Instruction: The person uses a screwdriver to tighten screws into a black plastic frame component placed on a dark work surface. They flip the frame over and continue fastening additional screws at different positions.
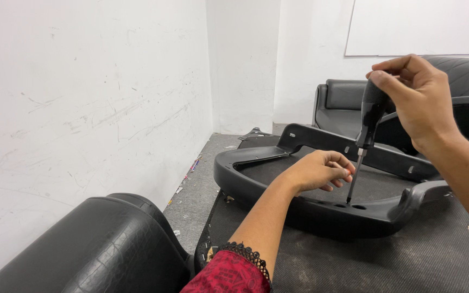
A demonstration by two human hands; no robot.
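You are in a bare white-walled room, scuffed wall (82,108) on your left, with a grey carpeted floor (202,184) running to the far corner and a dark fabric-covered table (408,255) in front of you. From the head camera, a black plastic chair frame (278,187) lies flat on that table, a rounded loop with a few small holes in its near rim.

Your right hand (419,97), up at about two o'clock, is closed around the black handle of a screwdriver (367,130); fingers and thumb wrap the top of the grip. The shaft runs down and slightly left, with its tip at one of the holes in the near rim, at roughly five o'clock of the frame's loop. Your left hand (321,171) sits just beside the shaft at its nine o'clock, fingers loosely curled, resting on or just over the frame; you cannot tell from here whether it pinches a screw or only steadies the blade.

The step in hand looks like driving or loosening a fastener at that rim hole. The next move seems to call for keeping the shaft seated squarely and turning from the wrist while the left hand holds the frame steady.

A black padded chair seat (109,244) lies at seven o'clock, another black cushioned piece (343,103) at twelve.
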